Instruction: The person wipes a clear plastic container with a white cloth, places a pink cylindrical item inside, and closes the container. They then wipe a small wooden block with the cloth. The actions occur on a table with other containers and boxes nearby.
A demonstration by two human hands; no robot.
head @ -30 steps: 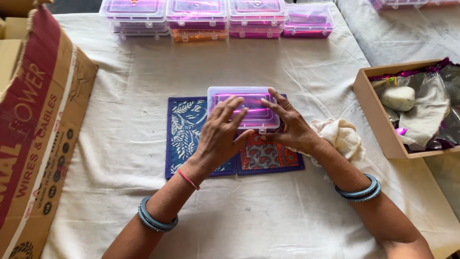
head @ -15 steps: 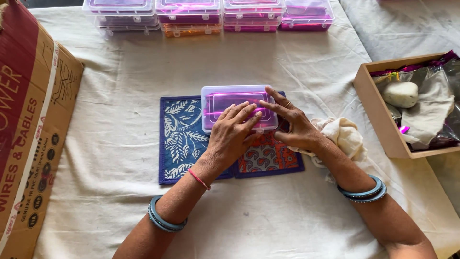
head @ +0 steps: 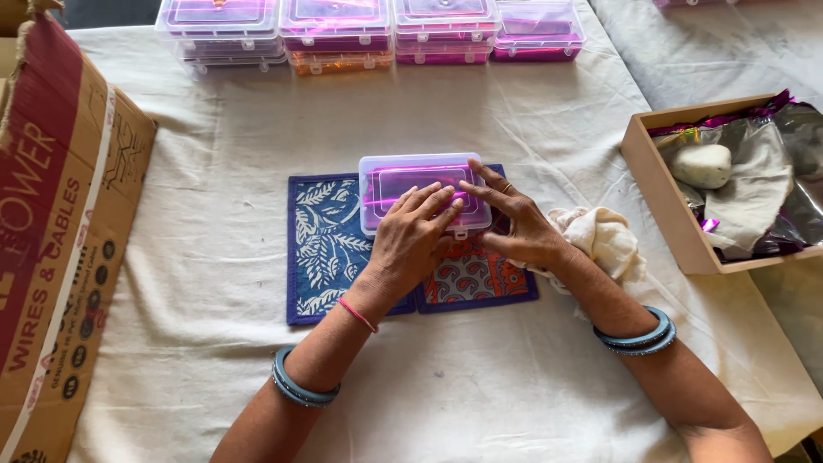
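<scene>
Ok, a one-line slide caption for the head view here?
Both hands, left hand and right hand, rest on a clear plastic box atop patterned blue mats.

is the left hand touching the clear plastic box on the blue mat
Touching. The head view shows the left hand lying palm down with its fingers on the lid of the clear plastic box, no gap between them.
</scene>
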